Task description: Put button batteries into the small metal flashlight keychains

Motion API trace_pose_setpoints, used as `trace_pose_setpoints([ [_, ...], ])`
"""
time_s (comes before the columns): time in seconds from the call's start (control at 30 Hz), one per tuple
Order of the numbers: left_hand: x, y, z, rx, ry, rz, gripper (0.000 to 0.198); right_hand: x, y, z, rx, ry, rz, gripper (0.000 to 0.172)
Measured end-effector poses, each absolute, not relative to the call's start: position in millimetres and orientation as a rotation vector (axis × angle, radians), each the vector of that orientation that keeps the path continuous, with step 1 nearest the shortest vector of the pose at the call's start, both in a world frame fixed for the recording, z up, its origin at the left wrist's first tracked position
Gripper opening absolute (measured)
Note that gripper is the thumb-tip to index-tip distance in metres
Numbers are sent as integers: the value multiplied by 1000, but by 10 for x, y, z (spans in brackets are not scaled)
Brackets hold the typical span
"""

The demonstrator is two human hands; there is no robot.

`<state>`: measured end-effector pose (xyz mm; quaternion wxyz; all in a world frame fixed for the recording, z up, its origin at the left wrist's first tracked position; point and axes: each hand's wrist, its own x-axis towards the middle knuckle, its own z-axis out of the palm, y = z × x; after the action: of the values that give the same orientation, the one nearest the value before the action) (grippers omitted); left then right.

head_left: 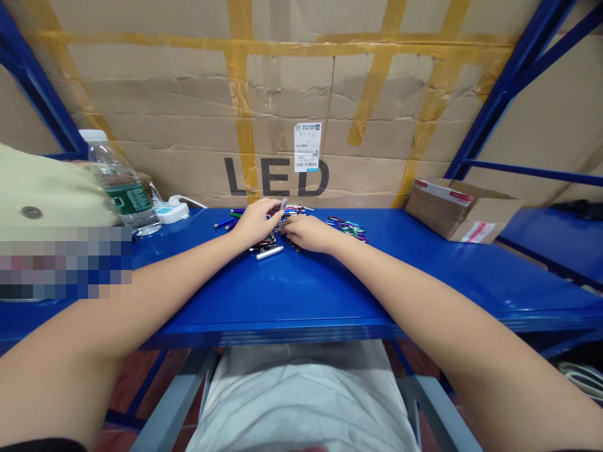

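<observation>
My left hand (255, 222) is closed, with a small silver tube (283, 204) pinched upright between thumb and fingers. Close beside it, my right hand (308, 233) reaches into a pile of small metal pieces, its fingers curled down; whatever they grip is hidden. Under and between both hands lie dark and silvery pieces (269, 241). A loose silver cylinder (270, 253) rests in front of the pile. Left of my left hand are several blue tubes (224, 222). Colourful metal clips or rings (351, 228), green, purple and red, lie to the right of my right hand.
The blue tabletop (282, 295) ends near my lap. A large taped cardboard panel (188, 138) stands behind it. On the left are a water bottle (125, 194), a white power adapter (172, 212) and a pale bag (51, 188). An open cardboard box (438, 210) sits at right.
</observation>
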<state>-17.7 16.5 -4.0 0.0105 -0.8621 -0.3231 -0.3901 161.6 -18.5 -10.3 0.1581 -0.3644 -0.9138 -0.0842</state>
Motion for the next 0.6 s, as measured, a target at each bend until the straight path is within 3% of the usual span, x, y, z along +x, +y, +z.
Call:
trace_pose_setpoints([
  [0.33, -183, 173, -54, -2700, -980, -1154, 19, 1602, -169, -112, -1055, -2537, -278, 19],
  [0.6, -189, 192, -78, -2729, -965, -1119, 22, 1501, -177, -157, -1150, -2555, -354, 25],
])
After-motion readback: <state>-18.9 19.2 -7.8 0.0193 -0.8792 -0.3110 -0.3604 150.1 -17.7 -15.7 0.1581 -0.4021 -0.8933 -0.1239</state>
